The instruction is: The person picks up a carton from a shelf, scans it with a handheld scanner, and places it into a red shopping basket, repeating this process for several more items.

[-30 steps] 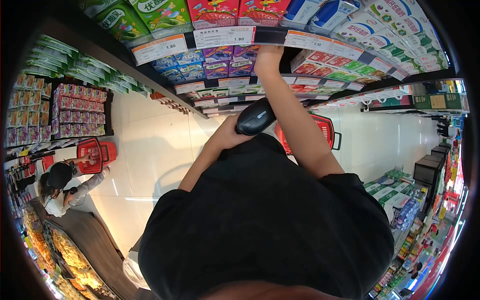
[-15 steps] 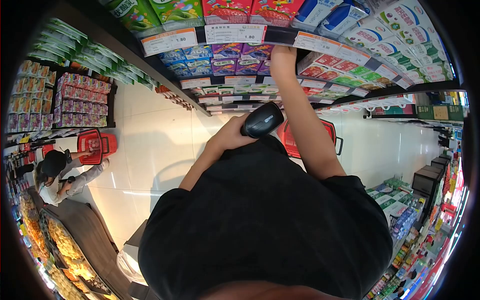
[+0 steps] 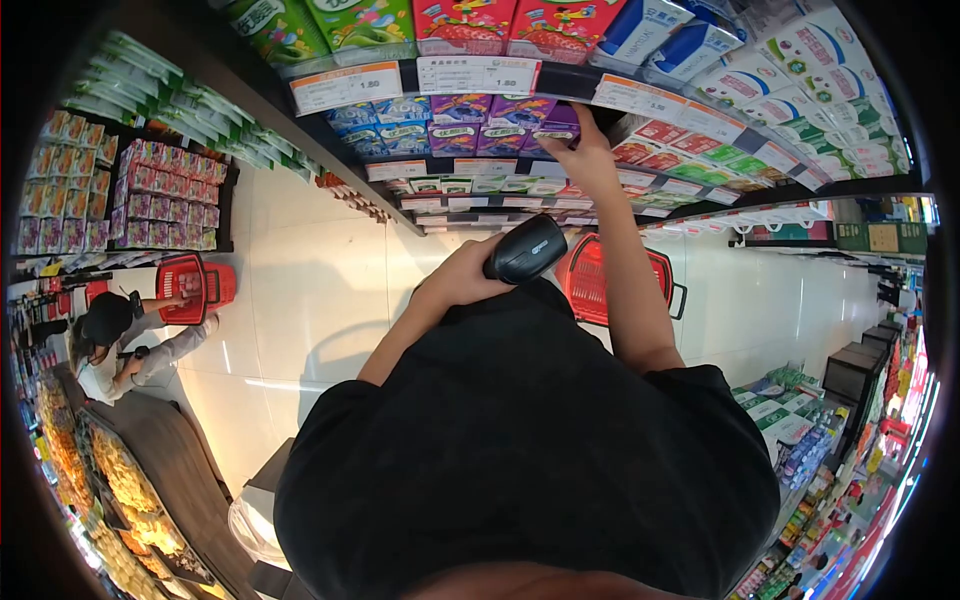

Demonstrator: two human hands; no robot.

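Note:
My left hand [image 3: 468, 272] is wrapped round a black handheld barcode scanner [image 3: 525, 250], held in front of my chest. My right hand [image 3: 590, 158] reaches into a lower shelf level, thumb and fingers around the end of a purple drink carton [image 3: 562, 122]. That carton stands at the right end of a row of purple drink cartons [image 3: 458, 138]. Blue cartons [image 3: 385, 132] sit to their left. My fingertips are partly hidden under the shelf edge with its price labels [image 3: 480, 76]. Right of my hand are red boxes [image 3: 655, 142].
A red shopping basket [image 3: 590, 278] stands on the floor below my right forearm. Green and red cartons [image 3: 462, 25] fill the level above. On the left a person [image 3: 112, 345] crouches with a hand at another red basket [image 3: 183, 290]. Beside them is a snack display [image 3: 135, 480].
My right hand has drawn back from deep in the shelf gap, and a purple carton now shows between thumb and fingers. The scanner has shifted only slightly.

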